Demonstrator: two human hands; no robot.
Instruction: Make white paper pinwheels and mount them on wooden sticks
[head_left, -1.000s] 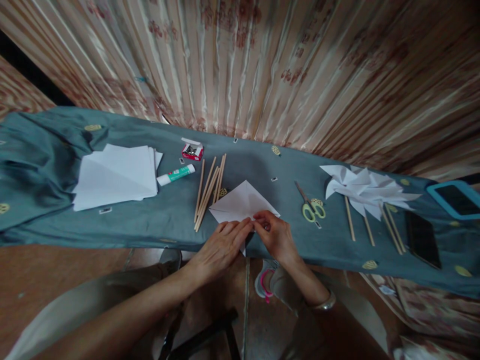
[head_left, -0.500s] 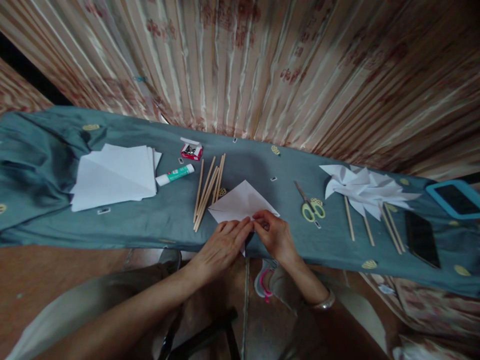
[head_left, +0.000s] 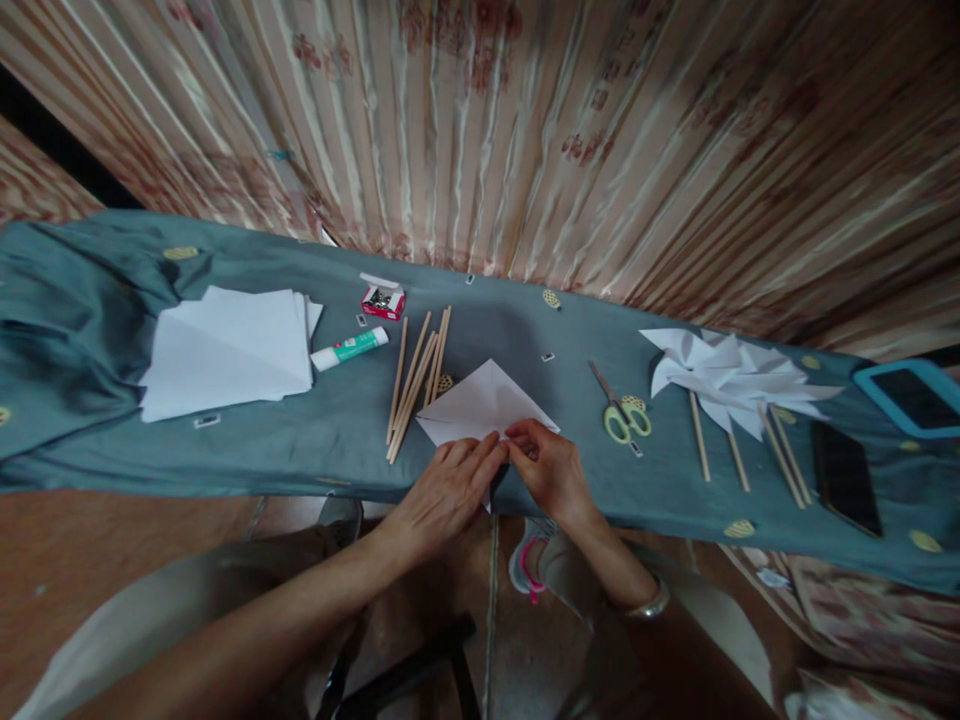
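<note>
Sheet (head_left: 487, 397), left of scissors (head_left: 613, 400), under both hands: creased, seemingly part-made; any cuts hidden. Left hand (head_left: 450, 482) laid over it, fingers outstretched; grip underneath, cannot tell. Right hand (head_left: 553, 472) pinches it. Right of scissors: pinwheels (head_left: 727, 375), looking done. Further left: loose sticks (head_left: 414, 398), stack (head_left: 229, 350), seemingly unused. Beyond-left: box (head_left: 380, 312), lid (head_left: 380, 282) up, metal bits (head_left: 382, 301) inside.

Left hand (head_left: 450, 482) flat, right hand (head_left: 551, 470) pinched, forearms (head_left: 322, 575) angled inward
</note>
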